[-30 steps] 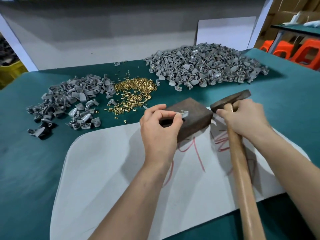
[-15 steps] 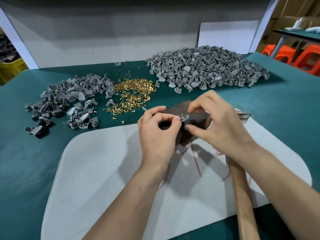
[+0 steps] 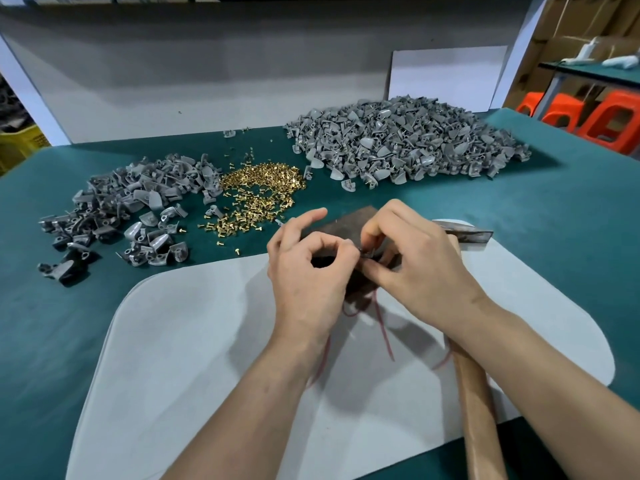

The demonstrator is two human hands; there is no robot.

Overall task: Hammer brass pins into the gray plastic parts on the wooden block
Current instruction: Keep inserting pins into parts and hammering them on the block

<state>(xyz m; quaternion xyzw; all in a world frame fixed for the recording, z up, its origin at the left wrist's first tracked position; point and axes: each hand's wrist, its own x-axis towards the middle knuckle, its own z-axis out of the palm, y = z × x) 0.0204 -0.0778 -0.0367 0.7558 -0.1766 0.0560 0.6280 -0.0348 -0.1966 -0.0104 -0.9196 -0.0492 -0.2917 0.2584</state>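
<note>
Fingers (image 3: 341, 242) of both hands curl into pinches that meet over the wooden block (image 3: 346, 221), mid-bench (image 3: 571, 254). Left to right: loose gray parts (image 3: 131, 206), brass pins (image 3: 263, 192) pile, left hand (image 3: 308, 282) pinching a gray part (image 3: 364, 253) on the block, right hand (image 3: 419, 268) pinching the same spot, likely seating a pin; too small to tell. Hammer (image 3: 469, 233) lies ungripped, right. Step: pin placement. Next: right hand frees, takes hammer; left steadies part.

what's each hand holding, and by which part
Left hand and right hand pinch one small part on the block from opposite sides; details are hidden. The hammer lies unheld.
</note>
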